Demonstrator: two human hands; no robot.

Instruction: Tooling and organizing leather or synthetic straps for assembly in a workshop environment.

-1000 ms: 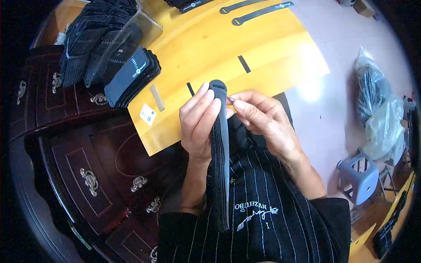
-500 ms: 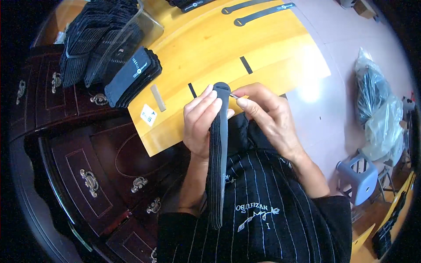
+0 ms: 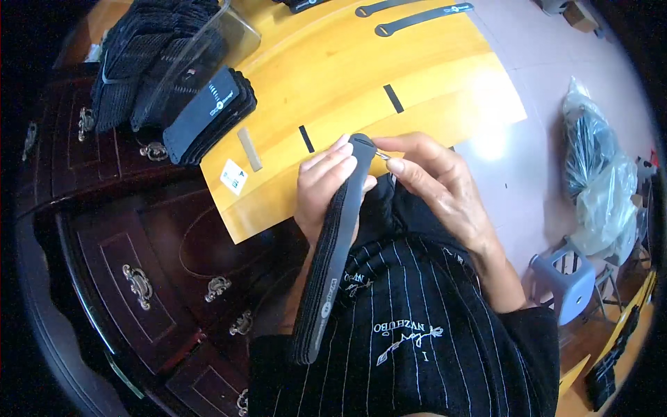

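A stack of long black straps (image 3: 340, 236) with rounded, slotted heads is gripped near its top by my left hand (image 3: 318, 186). The stack slants down over my shirt, the front strap's grey face outward. Beside the slot of the front strap, my right hand (image 3: 448, 182) pinches a small thin metal piece (image 3: 381, 156) between thumb and forefinger; its exact kind is too small to make out. The tip of the metal piece meets the edge of the strap's head, partly hidden by the fingers.
A wooden board (image 3: 306, 76) lies ahead, carrying two loose straps (image 3: 417, 21), dark strips (image 3: 393, 99) and a white label (image 3: 233, 177). Bundled straps (image 3: 208, 115) and a clear bin (image 3: 240, 38) stand at left. Right are a blue stool (image 3: 566, 281) and plastic bags (image 3: 601, 181).
The strap stack has tilted, its lower end swinging left and its printed face turning more into view. Both hands have shifted slightly right, and the metal piece shows more clearly.
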